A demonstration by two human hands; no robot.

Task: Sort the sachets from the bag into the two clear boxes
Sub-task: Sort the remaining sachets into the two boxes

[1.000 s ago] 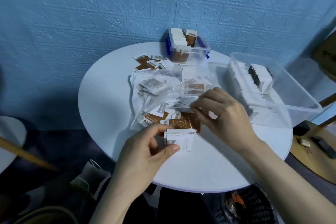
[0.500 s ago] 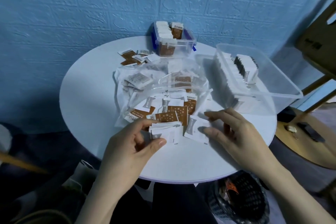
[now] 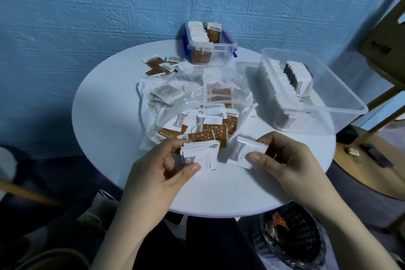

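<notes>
A clear plastic bag (image 3: 188, 85) lies open mid-table, with brown and white sachets (image 3: 208, 131) spilling from its mouth. My left hand (image 3: 160, 171) pinches a small stack of white sachets (image 3: 200, 153) at the table's near side. Just to the right, my right hand (image 3: 285, 158) grips a single white sachet (image 3: 243, 151) between thumb and fingers. The small clear box (image 3: 219, 55) with blue clips stands at the back and holds brown sachets upright. The large clear box (image 3: 328, 103) on the right holds rows of white sachets.
Loose brown sachets (image 3: 160, 66) lie behind the bag on the round white table (image 3: 98, 105). A black mesh basket (image 3: 291, 239) sits on the floor below the near right edge. A wooden stool (image 3: 372, 169) with small items stands to the right. A blue wall is behind.
My right hand left the bag's mouth, drew a white sachet toward the near edge and now has it pinched. My left hand kept its stack. The view shifted right.
</notes>
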